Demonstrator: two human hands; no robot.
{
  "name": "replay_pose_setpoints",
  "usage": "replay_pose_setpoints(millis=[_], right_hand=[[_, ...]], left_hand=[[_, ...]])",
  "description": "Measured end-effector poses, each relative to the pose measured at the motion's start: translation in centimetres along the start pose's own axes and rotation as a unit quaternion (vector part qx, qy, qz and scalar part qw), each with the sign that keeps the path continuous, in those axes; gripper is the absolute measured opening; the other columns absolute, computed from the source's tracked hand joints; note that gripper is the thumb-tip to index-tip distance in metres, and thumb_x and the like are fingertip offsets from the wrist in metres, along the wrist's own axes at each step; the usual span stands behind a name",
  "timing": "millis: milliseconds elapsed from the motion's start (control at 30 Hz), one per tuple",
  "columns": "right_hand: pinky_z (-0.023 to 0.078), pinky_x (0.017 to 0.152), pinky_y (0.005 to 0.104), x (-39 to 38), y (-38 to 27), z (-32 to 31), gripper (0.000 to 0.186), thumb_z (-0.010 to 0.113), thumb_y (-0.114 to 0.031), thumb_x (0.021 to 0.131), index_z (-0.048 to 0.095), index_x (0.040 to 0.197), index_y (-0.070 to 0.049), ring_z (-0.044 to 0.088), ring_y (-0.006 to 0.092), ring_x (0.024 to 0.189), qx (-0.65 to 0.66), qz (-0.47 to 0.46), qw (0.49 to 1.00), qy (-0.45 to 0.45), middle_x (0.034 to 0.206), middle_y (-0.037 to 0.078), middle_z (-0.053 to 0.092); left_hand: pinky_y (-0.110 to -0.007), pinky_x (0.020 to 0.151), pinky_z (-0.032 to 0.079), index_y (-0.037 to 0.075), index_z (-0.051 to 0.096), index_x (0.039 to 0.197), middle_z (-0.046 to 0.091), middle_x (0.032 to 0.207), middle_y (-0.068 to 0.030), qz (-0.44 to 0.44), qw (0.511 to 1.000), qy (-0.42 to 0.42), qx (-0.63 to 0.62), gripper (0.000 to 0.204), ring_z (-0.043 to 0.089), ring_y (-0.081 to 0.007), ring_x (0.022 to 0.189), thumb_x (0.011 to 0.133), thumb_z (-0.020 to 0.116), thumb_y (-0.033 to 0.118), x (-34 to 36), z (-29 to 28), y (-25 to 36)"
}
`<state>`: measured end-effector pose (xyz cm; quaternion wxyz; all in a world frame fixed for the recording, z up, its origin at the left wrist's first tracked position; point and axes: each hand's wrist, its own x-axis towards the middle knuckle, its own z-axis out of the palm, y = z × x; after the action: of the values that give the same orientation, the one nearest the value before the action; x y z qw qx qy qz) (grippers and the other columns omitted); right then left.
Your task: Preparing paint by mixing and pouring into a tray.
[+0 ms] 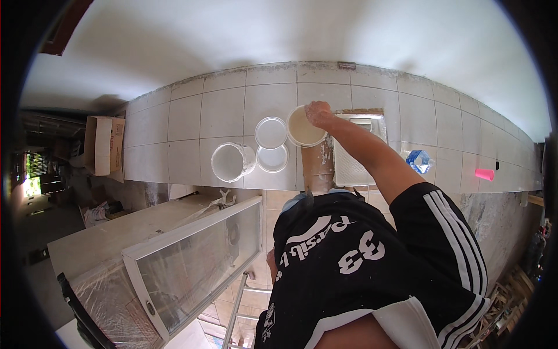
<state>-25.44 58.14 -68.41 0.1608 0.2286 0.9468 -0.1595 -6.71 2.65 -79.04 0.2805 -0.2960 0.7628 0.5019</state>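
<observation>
the right arm (372, 148) stretches forward and leftward, its grip (318, 113) curled.

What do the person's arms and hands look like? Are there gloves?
The right arm has a short, loose black sleeve with white stripes running along it. Below that, the forearm is bare, and the right hand wears no glove. The left arm is mostly hidden, so I can't describe it.
</observation>
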Motion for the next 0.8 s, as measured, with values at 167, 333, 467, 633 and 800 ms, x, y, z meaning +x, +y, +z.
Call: replay_pose_setpoints(millis=[167, 333, 467, 633, 800], right_hand=[[0.052, 0.076, 0.0380, 1.9, 1.4, 0.9, 0.021, 0.057, -0.018, 0.082, 0.067, 0.099, -0.012, 0.064, 0.0269, 0.095, -0.073, -0.103, 0.976, -0.175, 0.104, 0.011, 0.065], [0.052, 0.076, 0.0383, 0.8, 0.2, 0.1, 0.018, 0.060, -0.020, 0.080, 0.069, 0.094, -0.011, 0.063, 0.0264, 0.095, -0.035, 0.000, 0.998, -0.043, 0.106, 0.011, 0.065], [0.052, 0.077, 0.0389, 1.9, 0.3, -0.3, 0.019, 0.061, -0.020, 0.079, 0.069, 0.095, -0.011, 0.063, 0.0262, 0.097, -0.055, -0.075, 0.979, -0.183, 0.105, 0.012, 0.065], [0.053, 0.074, 0.0389, 1.6, 1.6, 0.8, 0.022, 0.063, -0.020, 0.077, 0.069, 0.095, -0.010, 0.064, 0.0260, 0.094, -0.054, -0.032, 0.996, -0.057, 0.101, 0.012, 0.066], [0.054, 0.072, 0.0371, 2.3, 1.0, 0.1, 0.024, 0.063, -0.017, 0.075, 0.068, 0.098, -0.012, 0.064, 0.0249, 0.094, -0.051, -0.080, 0.986, -0.138, 0.099, 0.011, 0.067]], left_hand=[[-0.030, 0.071, 0.047, 0.000, 0.061, 0.097, 0.064, 0.086, -0.0095, -0.003, 1.000, -0.011, 0.005, 0.033, 0.060, -0.0184, 0.079, 0.084, 0.059, 0.030, -0.9, 0.7, 0.9], [-0.030, 0.071, 0.048, 0.000, 0.060, 0.098, 0.064, 0.087, -0.0097, -0.006, 1.000, -0.002, -0.001, 0.033, 0.060, -0.0185, 0.079, 0.084, 0.059, 0.030, -1.1, 0.1, 1.0], [-0.030, 0.071, 0.048, 0.000, 0.060, 0.098, 0.064, 0.087, -0.0098, -0.012, 1.000, -0.004, -0.003, 0.032, 0.060, -0.0187, 0.079, 0.084, 0.059, 0.030, -1.5, 0.5, 0.6], [-0.030, 0.071, 0.048, 0.001, 0.060, 0.098, 0.064, 0.088, -0.0099, -0.013, 1.000, 0.001, -0.007, 0.032, 0.060, -0.0188, 0.079, 0.085, 0.059, 0.030, -1.8, 0.2, 1.1], [-0.030, 0.071, 0.048, 0.001, 0.059, 0.099, 0.064, 0.088, -0.0100, -0.022, 1.000, 0.003, -0.012, 0.032, 0.061, -0.0190, 0.080, 0.085, 0.059, 0.030, -2.6, 0.2, 0.5]])
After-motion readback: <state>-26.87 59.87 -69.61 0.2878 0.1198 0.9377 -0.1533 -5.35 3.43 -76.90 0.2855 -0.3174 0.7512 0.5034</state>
